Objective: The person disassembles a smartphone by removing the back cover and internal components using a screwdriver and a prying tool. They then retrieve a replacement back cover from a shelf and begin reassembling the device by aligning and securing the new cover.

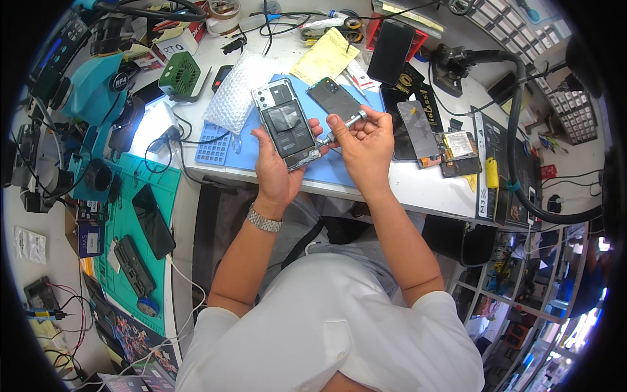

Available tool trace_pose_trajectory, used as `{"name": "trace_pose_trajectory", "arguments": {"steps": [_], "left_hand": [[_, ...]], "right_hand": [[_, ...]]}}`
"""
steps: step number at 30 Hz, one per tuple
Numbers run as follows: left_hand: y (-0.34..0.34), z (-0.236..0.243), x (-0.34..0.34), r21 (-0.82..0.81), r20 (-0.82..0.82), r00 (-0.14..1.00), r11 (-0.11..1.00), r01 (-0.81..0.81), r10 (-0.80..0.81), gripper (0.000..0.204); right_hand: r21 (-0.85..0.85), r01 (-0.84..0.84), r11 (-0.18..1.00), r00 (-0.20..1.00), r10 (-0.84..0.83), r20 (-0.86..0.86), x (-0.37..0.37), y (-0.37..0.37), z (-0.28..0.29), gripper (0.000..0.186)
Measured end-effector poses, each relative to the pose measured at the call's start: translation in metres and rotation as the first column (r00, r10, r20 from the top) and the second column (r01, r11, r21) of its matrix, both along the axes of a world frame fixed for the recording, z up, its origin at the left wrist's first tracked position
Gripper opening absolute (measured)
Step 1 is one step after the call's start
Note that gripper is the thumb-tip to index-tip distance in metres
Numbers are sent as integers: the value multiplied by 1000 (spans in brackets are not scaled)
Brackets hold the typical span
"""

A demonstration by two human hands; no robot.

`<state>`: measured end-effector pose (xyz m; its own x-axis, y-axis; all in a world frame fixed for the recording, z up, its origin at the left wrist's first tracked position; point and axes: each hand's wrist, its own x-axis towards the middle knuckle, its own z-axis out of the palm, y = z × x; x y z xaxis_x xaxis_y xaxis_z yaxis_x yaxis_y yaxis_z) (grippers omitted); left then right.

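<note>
My left hand (275,163) is wrapped round an opened smartphone (292,134), tilted above the blue mat (330,171). The phone's back is off, so its dark battery and inner parts show. In my right hand (366,147), thumb and fingers grip a silver screwdriver (357,119). The driver slants down toward the phone's lower right edge; whether its tip touches a screw is too small to tell. Just beyond lies a dark phone back cover (332,97) with a camera cluster. Beside the phone, bubble wrap (240,88) rests on the mat's left part.
Right of the mat lie a loose phone screen (418,127) and a disassembled phone (459,151). A thick black flexible arm (516,124) curves over the right side. Leftward stand a teal microscope (98,91) and a green fan (181,77). A dark phone (152,221) lies on the green mat (171,171).
</note>
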<state>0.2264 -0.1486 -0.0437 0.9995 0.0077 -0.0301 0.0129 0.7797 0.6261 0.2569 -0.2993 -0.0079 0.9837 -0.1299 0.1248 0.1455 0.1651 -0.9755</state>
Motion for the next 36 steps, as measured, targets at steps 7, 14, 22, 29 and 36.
{"name": "trace_pose_trajectory", "arguments": {"steps": [7, 14, 22, 29, 36], "left_hand": [[-3, 2, -1, 16, 1, 1000, 1000, -18, 18, 80], [-1, 2, -2, -4, 4, 1000, 1000, -11, 11, 80], [-2, 1, -1, 18, 3, 1000, 1000, -2, 2, 81], [-2, 2, -1, 21, -3, 1000, 1000, -1, 1, 81], [-1, 2, -2, 33, -14, 1000, 999, -4, 5, 81]], "right_hand": [[-38, 1, 999, 1000, -1, -10, 3, -1, -7, 62], [-67, -23, 997, 1000, 23, 5, 3, 0, -9, 64], [-71, -32, 997, 999, 33, 13, 0, 2, -5, 61], [-98, -4, 995, 999, 8, 39, 3, -2, -14, 60], [-43, 1, 999, 999, 1, 44, 1, 1, -10, 60]]}}
